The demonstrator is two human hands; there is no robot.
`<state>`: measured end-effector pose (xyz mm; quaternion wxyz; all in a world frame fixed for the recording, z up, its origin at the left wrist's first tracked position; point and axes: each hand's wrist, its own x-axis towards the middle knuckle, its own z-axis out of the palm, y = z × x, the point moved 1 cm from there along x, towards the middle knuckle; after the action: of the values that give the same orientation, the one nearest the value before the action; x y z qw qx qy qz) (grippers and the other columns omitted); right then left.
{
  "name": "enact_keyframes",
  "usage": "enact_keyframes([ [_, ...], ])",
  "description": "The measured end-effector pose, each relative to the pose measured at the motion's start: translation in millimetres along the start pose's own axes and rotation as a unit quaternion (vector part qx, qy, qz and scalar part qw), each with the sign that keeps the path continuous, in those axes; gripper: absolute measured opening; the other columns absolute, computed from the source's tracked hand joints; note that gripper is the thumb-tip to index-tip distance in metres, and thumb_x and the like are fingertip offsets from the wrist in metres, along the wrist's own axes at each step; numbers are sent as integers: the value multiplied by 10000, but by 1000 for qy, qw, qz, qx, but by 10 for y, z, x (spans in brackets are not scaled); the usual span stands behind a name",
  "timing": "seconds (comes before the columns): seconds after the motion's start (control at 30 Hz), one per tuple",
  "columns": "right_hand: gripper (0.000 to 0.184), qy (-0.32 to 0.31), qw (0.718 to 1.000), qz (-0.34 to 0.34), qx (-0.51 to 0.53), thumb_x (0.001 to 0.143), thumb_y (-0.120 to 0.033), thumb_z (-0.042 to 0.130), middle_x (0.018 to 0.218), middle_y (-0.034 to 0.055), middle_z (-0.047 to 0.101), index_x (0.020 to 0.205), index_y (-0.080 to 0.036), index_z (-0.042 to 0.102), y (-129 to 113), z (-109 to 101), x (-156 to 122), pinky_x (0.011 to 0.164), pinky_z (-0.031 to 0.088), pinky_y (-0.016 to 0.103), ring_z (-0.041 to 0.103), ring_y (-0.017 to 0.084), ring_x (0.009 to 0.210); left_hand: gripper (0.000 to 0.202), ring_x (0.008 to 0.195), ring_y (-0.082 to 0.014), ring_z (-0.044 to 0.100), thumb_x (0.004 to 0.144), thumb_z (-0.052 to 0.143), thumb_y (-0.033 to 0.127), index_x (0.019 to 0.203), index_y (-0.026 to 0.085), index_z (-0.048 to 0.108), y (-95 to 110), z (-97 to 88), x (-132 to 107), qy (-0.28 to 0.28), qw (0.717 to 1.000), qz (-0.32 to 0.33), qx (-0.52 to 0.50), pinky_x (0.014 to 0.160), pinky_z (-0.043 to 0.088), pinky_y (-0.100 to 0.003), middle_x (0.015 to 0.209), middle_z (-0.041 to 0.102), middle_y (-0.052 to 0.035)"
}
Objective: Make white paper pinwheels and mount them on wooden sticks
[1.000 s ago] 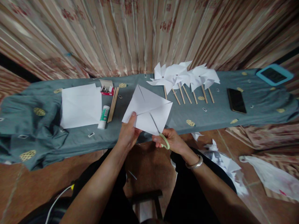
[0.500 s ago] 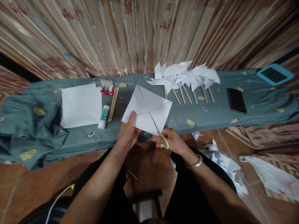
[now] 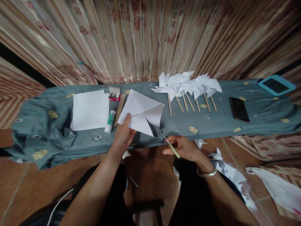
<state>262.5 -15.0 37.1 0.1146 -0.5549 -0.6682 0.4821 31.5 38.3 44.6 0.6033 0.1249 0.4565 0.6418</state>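
Note:
A white paper square (image 3: 143, 108), slit inward from its corners, is pinched at its lower left by my left hand (image 3: 125, 133), thumb on top. Its lower right slit gapes, with the flaps apart. My right hand (image 3: 183, 148) grips a pair of scissors (image 3: 173, 148) with pale green handles. The blades point up and left, apart from the paper; my fingers partly hide the handles. Left of the paper lie several wooden sticks (image 3: 119, 110), a glue stick (image 3: 110, 121) and a small red box (image 3: 114, 94) holding small metal pieces.
White paper pinwheels (image 3: 180, 84) on sticks lie at the back. Paper sheets (image 3: 90, 110) are at left, a phone (image 3: 239, 109) and a blue-framed device (image 3: 277, 84) at right. Beyond the clothed table (image 3: 218, 124) hangs a curtain (image 3: 150, 40). Paper pieces (image 3: 231, 175) lie below, near a plastic bag (image 3: 275, 185).
The scissors have come out of the paper's lower right slit and moved right and down with my right hand. My left hand has shifted slightly left with the paper, and the slit has spread open.

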Motion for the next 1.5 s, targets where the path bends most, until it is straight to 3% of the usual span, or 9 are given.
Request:
enact_keyframes([
  [0.13, 428, 130, 977, 46, -163, 722, -496, 714, 695, 7, 675, 1017, -192, 657, 100, -230, -67, 586, 418, 279, 647, 202, 662, 188, 1001, -205, 693, 861, 607, 156, 1040, 133, 662, 45, -61, 39, 17, 1000, 10, 15, 901, 561, -331, 1094, 726, -99],
  [0.33, 511, 282, 898, 91, -324, 755, -440, 707, 865, 95, 739, 1162, -150, 600, 212, -448, 5, 647, 463, 322, 707, 291, 803, 151, 912, -193, 714, 841, 614, 122, 983, 141, 661, 26, -88, 21, 0, 998, -5, 63, 883, 566, -326, 970, 750, -83],
  [0.7, 253, 327, 848, 85, -409, 866, -297, 595, 963, 175, 730, 1031, -127, 682, 256, -648, 221, 769, 484, 375, 672, 305, 894, 113, 914, -208, 709, 811, 635, 127, 919, 113, 665, -79, -90, 33, -26, 995, -32, 95, 901, 551, -358, 952, 750, -101],
  [0.83, 253, 382, 863, -75, -322, 928, -226, 494, 1065, 153, 718, 1061, -122, 682, 29, -461, 265, 910, 483, 391, 645, 270, 996, 155, 929, -208, 703, 801, 648, 152, 952, 122, 665, -123, -81, 42, -49, 994, -31, 92, 899, 550, -352, 986, 744, -96],
  [0.97, 309, 352, 868, -234, -260, 974, -225, 415, 1246, 115, 651, 1179, -166, 639, -233, -60, 354, 1008, 454, 410, 564, 232, 1163, 158, 936, -217, 698, 784, 671, 182, 926, 116, 657, -195, -63, 62, -51, 994, -27, 96, 898, 546, -362, 976, 736, -105],
  [1.2, 360, 270, 875, -200, -349, 976, -175, 372, 1370, 152, 553, 1251, -122, 598, -241, 337, 609, 995, 433, 433, 475, 281, 1247, 724, 1149, -283, 614, 736, 717, 246, 1381, 114, 414, -273, -122, 197, -62, 984, 42, 164, 997, 476, -459, 1323, 577, -201],
  [1.3, 369, 261, 879, -197, -347, 971, -162, 371, 1363, 165, 554, 1266, -115, 589, -228, 358, 671, 1007, 427, 450, 469, 284, 1245, 847, 1386, -287, 392, 759, 689, 232, 1485, 159, 259, -179, -202, 224, -69, 914, 222, 333, 1143, 305, -468, 1521, 367, -190],
  [1.4, 392, 253, 882, -206, -340, 965, -148, 367, 1375, 176, 540, 1301, -109, 565, -259, 380, 694, 1029, 421, 469, 448, 288, 1270, 576, 1473, -261, 212, 852, 571, 219, 1408, 199, 424, -118, -241, 155, -149, 746, 381, 525, 1196, 138, -510, 1540, 368, -128],
  [1.5, 418, 245, 883, -211, -340, 955, -126, 359, 1393, 188, 524, 1331, -84, 538, -299, 421, 717, 1052, 417, 464, 431, 290, 1299, 378, 1418, -264, 344, 922, 419, 165, 1264, 200, 579, -183, -259, 67, -240, 610, 392, 646, 1177, 108, -592, 1385, 568, -108],
])
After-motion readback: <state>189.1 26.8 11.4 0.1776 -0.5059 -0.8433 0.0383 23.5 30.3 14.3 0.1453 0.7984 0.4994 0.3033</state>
